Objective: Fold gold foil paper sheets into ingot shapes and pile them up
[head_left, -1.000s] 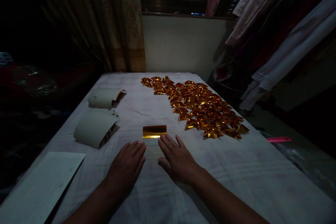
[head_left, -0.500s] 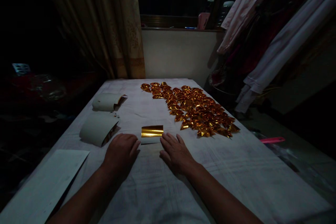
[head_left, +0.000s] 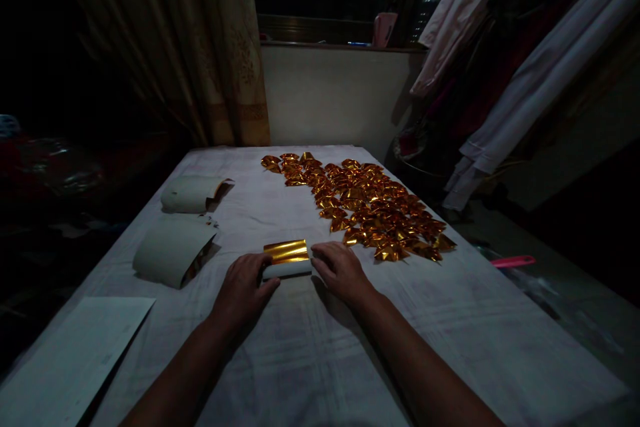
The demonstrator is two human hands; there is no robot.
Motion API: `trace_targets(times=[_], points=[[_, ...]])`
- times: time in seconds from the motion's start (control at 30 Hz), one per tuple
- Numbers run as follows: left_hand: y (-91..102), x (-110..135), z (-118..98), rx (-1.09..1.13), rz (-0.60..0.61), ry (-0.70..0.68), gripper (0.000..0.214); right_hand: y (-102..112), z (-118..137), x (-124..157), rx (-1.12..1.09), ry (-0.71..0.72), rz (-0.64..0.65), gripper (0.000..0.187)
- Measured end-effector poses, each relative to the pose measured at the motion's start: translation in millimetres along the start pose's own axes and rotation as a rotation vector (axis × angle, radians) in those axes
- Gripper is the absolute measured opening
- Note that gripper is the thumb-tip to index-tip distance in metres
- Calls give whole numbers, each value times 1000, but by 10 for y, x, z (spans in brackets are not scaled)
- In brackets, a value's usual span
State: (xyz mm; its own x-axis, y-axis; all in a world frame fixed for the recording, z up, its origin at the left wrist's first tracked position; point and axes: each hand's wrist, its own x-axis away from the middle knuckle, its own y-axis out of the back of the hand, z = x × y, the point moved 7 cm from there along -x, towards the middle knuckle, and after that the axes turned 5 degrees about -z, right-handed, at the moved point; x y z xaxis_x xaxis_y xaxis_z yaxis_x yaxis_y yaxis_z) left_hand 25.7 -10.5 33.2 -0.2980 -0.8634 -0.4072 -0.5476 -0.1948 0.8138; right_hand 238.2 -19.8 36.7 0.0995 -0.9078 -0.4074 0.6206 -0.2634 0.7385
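A small sheet of gold foil paper (head_left: 286, 251) lies in front of me on the cloth, its near edge curled up to show the pale underside. My left hand (head_left: 245, 283) holds its left end, fingers on top and thumb at the near side. Close by the sheet's right end is my right hand (head_left: 343, 270), with fingers bent and thumb apart; nothing shows in its grasp. Beyond it spreads a pile of folded gold foil pieces (head_left: 360, 203).
Two curved pale card pieces (head_left: 173, 250) stand at the table's left, with a flat white board (head_left: 80, 347) nearer me. A patterned cloth (head_left: 450, 360) covers the table. Curtains (head_left: 220, 67) hang behind; clothes (head_left: 525, 73) hang at right. A pink handle (head_left: 513, 261) shows beyond the right edge.
My left hand has opened from a curled pose and taken the paper's left end. My right hand has drawn slightly right off the sheet. The near edge has curled up more, and the view shifted slightly.
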Motion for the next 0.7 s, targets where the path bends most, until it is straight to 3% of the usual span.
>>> trace_targets(times=[0.1,0.23,0.4,0.43,0.57,0.7], points=[[-5,-2,-9,20,1,-10,30,-47,29,-4,-35,64,-1,24],[-11,-5,-21,53,28,14,8,-114,0,78,-54,144,-39,25],[-52,25,5,113,17,-23,4,-124,-29,111,-81,189,-58,27],[-68,37,26,114,4,-34,5,-126,-29,109,-76,185,-55,30],[-148,91,116,34,-41,-70,42,-164,-35,104,37,122,-49,42],[-180,105,147,4,-49,-81,34,-219,-22,119,118,91,-22,42]])
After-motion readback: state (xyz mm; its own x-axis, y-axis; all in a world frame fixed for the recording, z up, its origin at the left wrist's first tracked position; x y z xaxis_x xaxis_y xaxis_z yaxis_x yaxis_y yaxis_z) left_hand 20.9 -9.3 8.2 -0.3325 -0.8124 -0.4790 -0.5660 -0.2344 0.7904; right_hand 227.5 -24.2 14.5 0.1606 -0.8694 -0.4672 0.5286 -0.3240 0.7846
